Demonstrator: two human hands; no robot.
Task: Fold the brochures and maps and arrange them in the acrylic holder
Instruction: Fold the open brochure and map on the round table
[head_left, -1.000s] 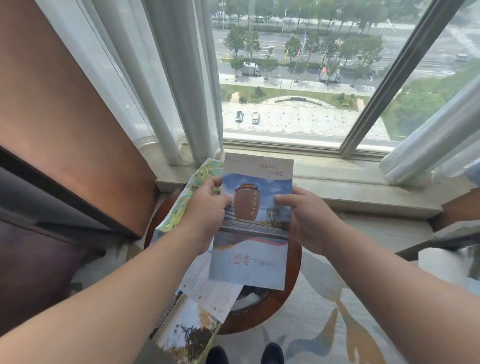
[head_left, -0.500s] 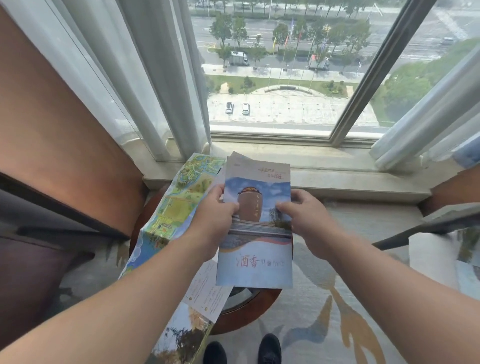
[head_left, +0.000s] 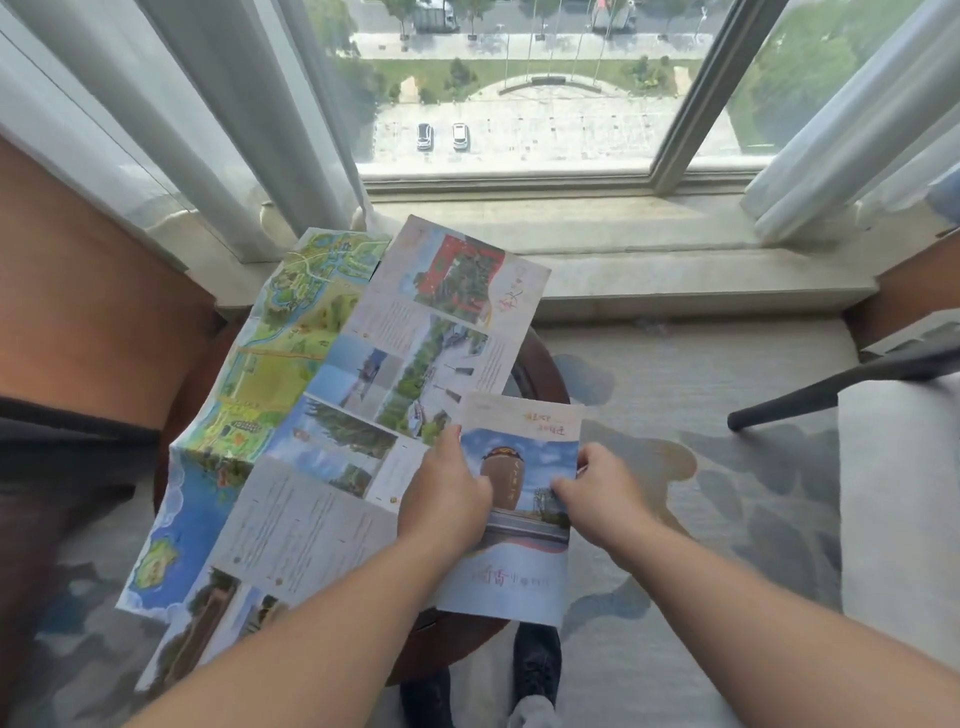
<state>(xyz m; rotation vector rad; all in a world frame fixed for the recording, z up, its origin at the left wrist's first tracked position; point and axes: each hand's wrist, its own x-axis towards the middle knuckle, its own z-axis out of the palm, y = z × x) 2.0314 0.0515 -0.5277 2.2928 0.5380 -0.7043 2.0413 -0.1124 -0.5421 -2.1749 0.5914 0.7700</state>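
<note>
Both hands hold the brochure (head_left: 524, 571) by its side edges, over the near edge of the round table (head_left: 540, 371). The left hand (head_left: 447, 499) curls round its left edge, and the right hand (head_left: 597, 493) pinches the right edge. Just left of the left hand, an unfolded sheet (head_left: 363, 415) lies spread, overlapping the map (head_left: 270, 353) farther left. Whether the brochure joins that sheet I cannot tell.

Glossy paper brochure (head_left: 519, 519), paper map (head_left: 249, 374), polished wooden table (head_left: 540, 374).

Bare left hand (head_left: 444, 499) and right hand (head_left: 597, 499), bare sleeveless forearms (head_left: 322, 634), dark shoes (head_left: 537, 654).
</note>
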